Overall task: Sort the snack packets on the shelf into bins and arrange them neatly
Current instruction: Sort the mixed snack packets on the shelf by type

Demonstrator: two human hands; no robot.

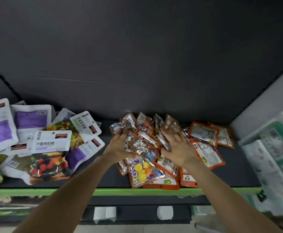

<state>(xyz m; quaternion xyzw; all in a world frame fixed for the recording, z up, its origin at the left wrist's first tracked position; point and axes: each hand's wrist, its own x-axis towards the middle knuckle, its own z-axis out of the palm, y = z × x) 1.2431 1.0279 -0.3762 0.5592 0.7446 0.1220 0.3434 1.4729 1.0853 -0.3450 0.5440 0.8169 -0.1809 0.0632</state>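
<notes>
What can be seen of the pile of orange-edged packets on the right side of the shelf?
The pile of orange-edged packets is a loose, overlapping heap of small glossy plastic pouches with clear windows showing colourful candies. They lie flat or tilted at mixed angles on the dark shelf, reaching its green front edge. The left hand grips a few packets, and the right hand rests spread on top.

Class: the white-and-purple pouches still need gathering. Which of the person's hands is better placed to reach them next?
Probably the left hand: it is nearer the white-and-purple pouches, across a bare strip of shelf. The right hand lies farther off on the orange packets.
</notes>
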